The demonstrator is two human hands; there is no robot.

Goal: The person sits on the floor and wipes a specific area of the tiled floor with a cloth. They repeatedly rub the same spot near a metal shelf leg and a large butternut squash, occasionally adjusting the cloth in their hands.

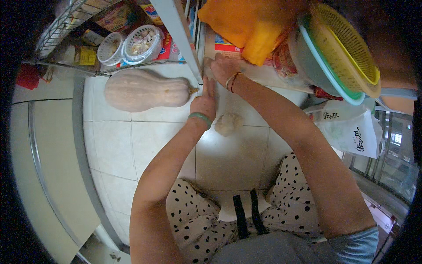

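Observation:
My left hand (204,105), with a green bangle at the wrist, reaches to the foot of a white metal rack post (180,39). Its fingers are stretched out and touch or nearly touch the post. My right hand (225,69), a thin bracelet on its wrist, is just right of the post at the front of the low shelf. Its fingers are partly hidden, so whether they hold anything is unclear. A large pale squash (147,90) lies on its side left of my left hand, stem toward it. Below my hands a crumpled beige clump (228,124) rests on the floor tiles (162,145).
A wire basket shelf (48,37) holds packets and a white tub of garlic (143,44). An orange cloth (246,22) hangs over the right shelf. Stacked colanders (347,48) and a white plastic bag (356,132) stand at right. A beige cabinet (57,167) borders the left.

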